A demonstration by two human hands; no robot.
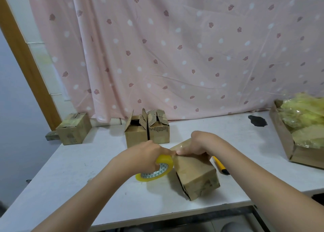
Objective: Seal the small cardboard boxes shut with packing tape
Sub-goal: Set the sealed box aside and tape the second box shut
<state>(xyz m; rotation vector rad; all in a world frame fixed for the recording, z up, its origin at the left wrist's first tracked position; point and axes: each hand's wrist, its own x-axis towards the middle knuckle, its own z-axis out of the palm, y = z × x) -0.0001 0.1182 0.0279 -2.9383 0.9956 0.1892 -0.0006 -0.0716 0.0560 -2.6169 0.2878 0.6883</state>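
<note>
Your box (196,172) sits on the table (87,170), the tape roll (154,170) touching its left side and a knife (221,166) just behind it to the right. Two open boxes (147,130) stand side by side behind; another box (73,128) far left; a tray (287,144) far right.

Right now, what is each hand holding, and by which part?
The left hand grips the yellow tape roll by its upper rim. The right hand holds the cardboard box at its top edge.
</note>
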